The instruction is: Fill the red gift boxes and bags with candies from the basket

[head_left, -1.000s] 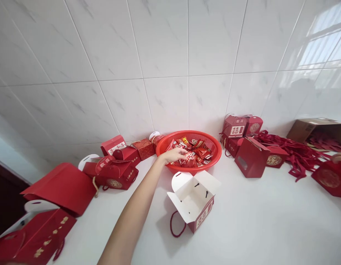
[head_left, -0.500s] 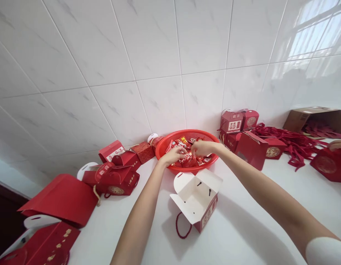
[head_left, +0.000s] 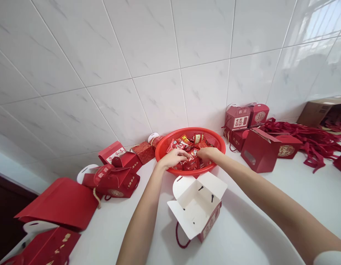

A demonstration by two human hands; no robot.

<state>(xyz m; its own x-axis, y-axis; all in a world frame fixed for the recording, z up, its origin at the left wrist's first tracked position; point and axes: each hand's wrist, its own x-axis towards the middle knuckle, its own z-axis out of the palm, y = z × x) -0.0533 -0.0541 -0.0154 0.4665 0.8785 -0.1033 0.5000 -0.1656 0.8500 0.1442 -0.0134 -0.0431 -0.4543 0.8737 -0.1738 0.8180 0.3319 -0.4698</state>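
Observation:
A round red plastic basket (head_left: 220,145) by the tiled wall holds red-wrapped sweets (head_left: 192,154). My left hand (head_left: 174,158) reaches over its left front rim, fingers curved inward onto the packets; whether it grips one is hard to see. Inside the right part of the basket is my right hand (head_left: 208,154), its fingers pointing down among the packets and mostly hidden. In front of the basket stands an open box (head_left: 198,206), white inside and red outside, with its flaps spread and a dark red cord (head_left: 181,241) at its left.
Several red gift boxes (head_left: 117,184) stand at the left, with a large red one (head_left: 62,204) nearer. At the right are more boxes (head_left: 260,149), a heap of red ribbons (head_left: 305,141) and a cardboard box (head_left: 316,110).
The view has shifted slightly. My right hand has moved a little right and lower within the basket, while my left hand stays near the left rim. The other person's hand has left the view.

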